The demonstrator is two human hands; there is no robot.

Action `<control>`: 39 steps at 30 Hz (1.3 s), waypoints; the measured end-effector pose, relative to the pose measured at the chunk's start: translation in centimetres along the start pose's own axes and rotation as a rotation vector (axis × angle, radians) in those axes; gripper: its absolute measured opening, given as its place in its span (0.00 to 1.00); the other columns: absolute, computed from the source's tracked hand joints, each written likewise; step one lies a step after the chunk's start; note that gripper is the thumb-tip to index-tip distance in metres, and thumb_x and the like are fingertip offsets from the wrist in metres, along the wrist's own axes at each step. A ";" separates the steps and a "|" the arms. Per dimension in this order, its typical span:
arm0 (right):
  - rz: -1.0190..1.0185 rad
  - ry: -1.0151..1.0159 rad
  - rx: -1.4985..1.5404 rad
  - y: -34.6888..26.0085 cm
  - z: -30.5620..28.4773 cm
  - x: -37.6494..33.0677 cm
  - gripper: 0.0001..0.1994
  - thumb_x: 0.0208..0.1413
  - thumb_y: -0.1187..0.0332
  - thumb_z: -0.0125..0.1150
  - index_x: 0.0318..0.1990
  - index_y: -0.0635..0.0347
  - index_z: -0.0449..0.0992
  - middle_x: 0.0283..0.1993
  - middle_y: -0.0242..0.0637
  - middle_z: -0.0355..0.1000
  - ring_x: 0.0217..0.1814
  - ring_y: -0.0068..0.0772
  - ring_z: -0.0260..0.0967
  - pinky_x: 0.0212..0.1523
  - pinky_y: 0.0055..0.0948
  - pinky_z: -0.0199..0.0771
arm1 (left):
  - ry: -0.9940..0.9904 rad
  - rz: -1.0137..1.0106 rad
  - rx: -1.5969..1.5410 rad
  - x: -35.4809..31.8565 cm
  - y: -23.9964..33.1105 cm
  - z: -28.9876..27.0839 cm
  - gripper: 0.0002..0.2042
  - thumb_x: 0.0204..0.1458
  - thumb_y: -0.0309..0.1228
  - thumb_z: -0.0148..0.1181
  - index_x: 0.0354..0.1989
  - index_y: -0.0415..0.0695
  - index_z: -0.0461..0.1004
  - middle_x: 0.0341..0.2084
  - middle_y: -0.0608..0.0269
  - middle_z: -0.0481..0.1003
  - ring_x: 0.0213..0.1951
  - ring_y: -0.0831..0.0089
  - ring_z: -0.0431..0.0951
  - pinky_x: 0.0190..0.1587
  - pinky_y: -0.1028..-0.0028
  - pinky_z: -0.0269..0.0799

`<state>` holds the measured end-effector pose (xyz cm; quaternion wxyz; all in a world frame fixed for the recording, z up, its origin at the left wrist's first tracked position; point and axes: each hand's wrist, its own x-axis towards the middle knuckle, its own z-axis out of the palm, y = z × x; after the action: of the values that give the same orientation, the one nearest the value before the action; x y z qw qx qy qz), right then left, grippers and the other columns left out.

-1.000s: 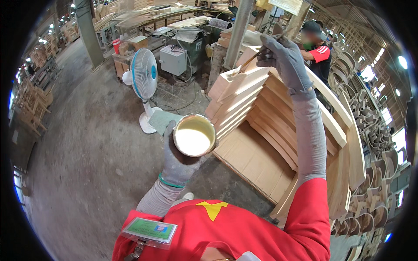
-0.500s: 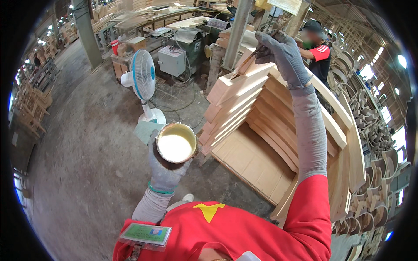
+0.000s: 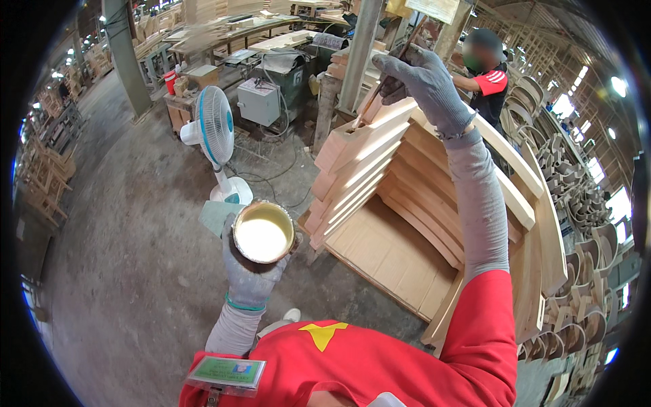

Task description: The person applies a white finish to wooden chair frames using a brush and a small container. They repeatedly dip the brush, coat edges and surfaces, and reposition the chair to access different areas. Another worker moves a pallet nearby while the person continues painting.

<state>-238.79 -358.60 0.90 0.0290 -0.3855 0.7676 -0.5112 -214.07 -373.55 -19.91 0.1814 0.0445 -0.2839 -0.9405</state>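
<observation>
My left hand [image 3: 249,277], in a grey glove, is wrapped around a round cup [image 3: 265,211] with a crusted rim. Creamy white liquid [image 3: 262,239] fills part of it. Up at the wooden stack, my gloved right hand [image 3: 428,87] pinches a thin brown stick [image 3: 370,102], held at a slant. Its lower tip meets the end of the topmost pale wooden piece [image 3: 347,144], at what looks like a slot. Whether that tip has bristles is too small to tell. More curved wooden pieces [image 3: 434,227] lie stacked below, around a brown flat board [image 3: 386,254].
A white and blue standing fan [image 3: 215,127] is on the concrete floor to the left, with cables behind it. Beyond are a grey electrical box [image 3: 258,102] and a post [image 3: 361,54]. Another person [image 3: 489,81] stands past the stack. Curved wooden parts [image 3: 569,332] are piled at right.
The whole view has shifted slightly. Both hands keep their holds on the cup and the stick. The stick's tip stays at the end of the top wooden piece.
</observation>
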 end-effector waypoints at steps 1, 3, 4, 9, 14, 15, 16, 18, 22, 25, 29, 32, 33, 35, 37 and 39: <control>-0.005 0.004 -0.002 -0.2 0.0 0.0 0.17 0.52 0.60 0.59 0.38 0.69 0.73 0.24 0.35 0.72 0.23 0.21 0.71 0.22 0.20 0.76 | -0.009 0.003 0.015 0.0 0.0 -0.1 0.22 0.57 0.47 0.39 0.54 0.48 0.63 0.49 0.59 0.67 0.51 0.61 0.68 0.49 0.53 0.69; 0.001 -0.005 -0.011 -0.2 0.1 0.0 0.17 0.52 0.60 0.59 0.38 0.69 0.73 0.25 0.36 0.72 0.23 0.21 0.71 0.22 0.20 0.76 | -0.034 0.078 0.191 0.0 0.0 -0.2 0.22 0.57 0.47 0.39 0.54 0.47 0.62 0.50 0.59 0.67 0.51 0.60 0.68 0.49 0.53 0.69; 0.004 -0.010 -0.015 -0.2 0.1 0.0 0.16 0.52 0.60 0.59 0.37 0.69 0.73 0.26 0.37 0.73 0.23 0.21 0.71 0.22 0.21 0.76 | -0.043 0.106 0.252 0.0 0.0 -0.3 0.22 0.57 0.47 0.39 0.54 0.47 0.62 0.50 0.59 0.66 0.51 0.60 0.68 0.49 0.52 0.69; 0.005 -0.019 0.011 0.3 0.3 0.1 0.16 0.52 0.61 0.59 0.37 0.69 0.73 0.27 0.37 0.73 0.24 0.21 0.71 0.22 0.21 0.76 | -0.057 0.145 0.362 0.0 0.2 -0.4 0.23 0.57 0.48 0.38 0.55 0.47 0.62 0.51 0.59 0.66 0.52 0.59 0.68 0.49 0.50 0.68; -0.014 -0.053 -0.048 0.7 1.4 -0.2 0.14 0.52 0.63 0.58 0.37 0.67 0.74 0.27 0.35 0.73 0.25 0.21 0.72 0.24 0.21 0.77 | -0.051 0.231 0.564 0.0 0.3 -0.3 0.23 0.57 0.48 0.38 0.56 0.48 0.61 0.51 0.59 0.66 0.52 0.59 0.67 0.48 0.50 0.69; -0.061 -0.043 -0.159 1.0 1.8 -0.2 0.14 0.52 0.63 0.58 0.37 0.67 0.74 0.27 0.35 0.73 0.25 0.21 0.72 0.24 0.20 0.77 | -0.047 0.218 0.523 -0.1 0.2 -0.3 0.23 0.57 0.48 0.38 0.55 0.48 0.61 0.51 0.60 0.66 0.52 0.59 0.67 0.48 0.50 0.69; -0.109 -0.034 -0.269 1.4 1.9 -0.2 0.13 0.52 0.63 0.58 0.37 0.67 0.74 0.26 0.35 0.73 0.25 0.20 0.72 0.25 0.20 0.76 | -0.042 0.206 0.481 0.0 0.1 -0.3 0.23 0.57 0.48 0.38 0.55 0.48 0.61 0.51 0.60 0.66 0.52 0.59 0.67 0.48 0.50 0.69; -0.040 -0.074 -0.157 2.1 1.1 0.1 0.13 0.52 0.63 0.58 0.37 0.66 0.74 0.26 0.34 0.73 0.25 0.21 0.72 0.25 0.19 0.76 | -0.020 0.108 0.250 0.0 -0.2 -0.6 0.23 0.57 0.48 0.39 0.55 0.48 0.62 0.51 0.60 0.66 0.52 0.59 0.67 0.48 0.50 0.69; -0.024 -0.115 -0.219 1.2 -0.1 0.4 0.14 0.52 0.62 0.58 0.36 0.68 0.73 0.26 0.35 0.73 0.26 0.21 0.72 0.25 0.19 0.76 | 0.053 -0.055 -0.119 0.2 -0.2 -0.7 0.23 0.56 0.48 0.39 0.54 0.48 0.62 0.51 0.60 0.66 0.52 0.60 0.67 0.48 0.51 0.69; -0.082 -0.211 -0.104 0.6 0.9 0.4 0.14 0.53 0.63 0.58 0.37 0.68 0.73 0.27 0.36 0.73 0.25 0.21 0.73 0.26 0.19 0.76 | 0.028 -0.037 -0.057 0.3 -0.3 -0.5 0.23 0.56 0.48 0.39 0.54 0.48 0.63 0.50 0.60 0.66 0.52 0.60 0.68 0.48 0.52 0.69; -0.051 -0.248 -0.062 0.8 -0.1 0.6 0.15 0.54 0.62 0.58 0.39 0.68 0.72 0.29 0.35 0.73 0.27 0.21 0.73 0.28 0.19 0.77 | -0.008 0.082 0.146 0.1 -0.2 0.1 0.23 0.56 0.48 0.39 0.54 0.47 0.63 0.50 0.60 0.66 0.52 0.60 0.68 0.48 0.54 0.70; -0.024 -0.209 -0.188 0.7 -1.3 0.8 0.15 0.53 0.62 0.58 0.38 0.68 0.72 0.31 0.34 0.73 0.31 0.20 0.72 0.30 0.19 0.77 | -0.045 0.163 0.251 0.1 0.0 0.9 0.23 0.57 0.48 0.39 0.54 0.47 0.62 0.50 0.60 0.66 0.52 0.60 0.68 0.48 0.55 0.70; -0.012 -0.216 -0.165 0.3 -1.1 0.8 0.15 0.53 0.61 0.58 0.38 0.68 0.72 0.30 0.34 0.73 0.31 0.20 0.72 0.30 0.19 0.77 | -0.038 0.145 0.230 0.0 0.0 0.8 0.23 0.57 0.48 0.38 0.54 0.47 0.62 0.50 0.60 0.66 0.52 0.60 0.68 0.49 0.55 0.70; 0.012 -0.225 -0.121 -0.6 -0.2 0.3 0.16 0.52 0.61 0.59 0.38 0.68 0.72 0.30 0.34 0.73 0.30 0.21 0.73 0.29 0.18 0.76 | -0.013 0.082 0.164 0.2 -0.1 0.3 0.23 0.57 0.48 0.38 0.54 0.48 0.62 0.50 0.59 0.66 0.52 0.60 0.68 0.49 0.54 0.70; -0.015 -0.239 -0.057 -0.3 0.3 0.3 0.16 0.52 0.61 0.60 0.39 0.68 0.72 0.31 0.34 0.73 0.29 0.21 0.73 0.29 0.17 0.76 | 0.004 0.025 0.072 0.1 -0.1 -0.1 0.23 0.57 0.48 0.37 0.55 0.48 0.62 0.51 0.59 0.66 0.52 0.60 0.67 0.49 0.54 0.70; -0.093 -0.221 -0.046 0.1 0.2 0.4 0.16 0.52 0.61 0.60 0.39 0.68 0.72 0.31 0.34 0.73 0.28 0.21 0.73 0.28 0.17 0.76 | -0.008 0.011 0.020 0.0 0.0 0.1 0.23 0.58 0.48 0.37 0.55 0.48 0.62 0.51 0.59 0.66 0.52 0.60 0.67 0.50 0.54 0.69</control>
<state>-239.03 -359.05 0.87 0.0810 -0.4753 0.7526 -0.4485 -214.09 -373.47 -19.79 0.1851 0.0409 -0.2943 -0.9367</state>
